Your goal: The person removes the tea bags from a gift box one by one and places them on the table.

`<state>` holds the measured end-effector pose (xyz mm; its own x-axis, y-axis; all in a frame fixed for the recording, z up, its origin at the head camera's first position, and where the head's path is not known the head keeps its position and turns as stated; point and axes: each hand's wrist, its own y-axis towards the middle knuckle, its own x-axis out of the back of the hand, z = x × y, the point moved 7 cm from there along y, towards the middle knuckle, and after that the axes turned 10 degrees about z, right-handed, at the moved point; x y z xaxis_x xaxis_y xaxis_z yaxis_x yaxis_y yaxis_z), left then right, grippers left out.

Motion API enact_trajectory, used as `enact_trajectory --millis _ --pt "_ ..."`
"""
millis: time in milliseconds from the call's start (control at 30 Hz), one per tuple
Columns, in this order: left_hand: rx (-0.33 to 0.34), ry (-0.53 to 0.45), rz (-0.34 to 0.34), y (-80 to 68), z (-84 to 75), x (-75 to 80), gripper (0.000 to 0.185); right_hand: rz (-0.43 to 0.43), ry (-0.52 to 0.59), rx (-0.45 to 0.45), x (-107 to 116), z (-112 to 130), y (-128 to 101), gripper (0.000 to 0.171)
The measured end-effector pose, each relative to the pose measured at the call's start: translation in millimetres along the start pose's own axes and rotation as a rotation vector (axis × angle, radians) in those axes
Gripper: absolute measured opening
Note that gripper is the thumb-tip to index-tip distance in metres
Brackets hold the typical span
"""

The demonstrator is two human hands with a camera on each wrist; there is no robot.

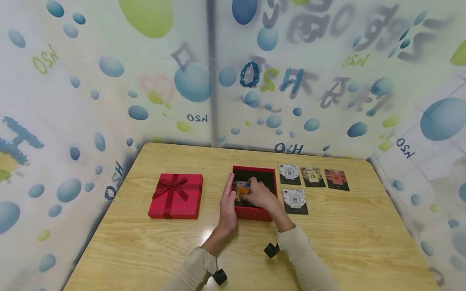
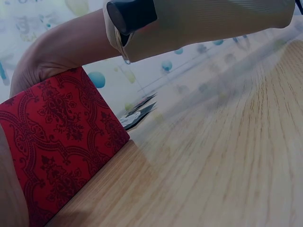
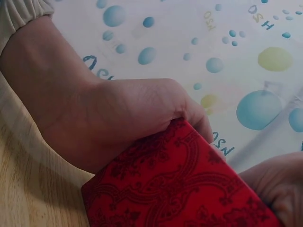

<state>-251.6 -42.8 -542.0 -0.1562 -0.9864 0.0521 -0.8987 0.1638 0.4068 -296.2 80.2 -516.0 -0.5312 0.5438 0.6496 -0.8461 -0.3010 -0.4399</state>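
Right hand point(image 1: 263, 195) curled at flat, orange-labelled packet point(image 1: 240, 190) in square, red-patterned, cardboard-looking box point(image 1: 254, 214), pinch unconfirmed; left hand point(image 1: 227, 208) laid straight along box. Packet judged light, slippery, best edge-pinched.

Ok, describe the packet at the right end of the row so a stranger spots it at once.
On the table, find the open red box. To its right lie three packets in a row. The rightmost packet has a red label, where its row neighbours have white and yellow ones.
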Motion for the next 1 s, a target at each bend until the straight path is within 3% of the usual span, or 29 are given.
enact_trajectory --millis 200,333,400,600,1000 --pt "0.018 0.006 -0.001 -0.1 1.7 0.1 0.055 -0.087 0.146 0.030 4 -2 -1 0.067" --pt "0.025 0.011 0.004 -3.0 2.4 -0.2 0.055 -0.078 0.213 0.071 2 0 -1 0.075" --pt "0.017 0.020 0.002 -1.4 0.8 0.9 0.055 -0.056 0.190 0.088 3 4 0 0.070" --pt "-0.019 0.029 -0.009 4.2 -2.1 3.9 0.054 -0.019 0.086 0.150 5 13 6 0.034" --pt "-0.001 0.034 -0.002 0.9 0.3 1.7 0.053 0.006 0.165 0.265 4 14 -1 0.050"
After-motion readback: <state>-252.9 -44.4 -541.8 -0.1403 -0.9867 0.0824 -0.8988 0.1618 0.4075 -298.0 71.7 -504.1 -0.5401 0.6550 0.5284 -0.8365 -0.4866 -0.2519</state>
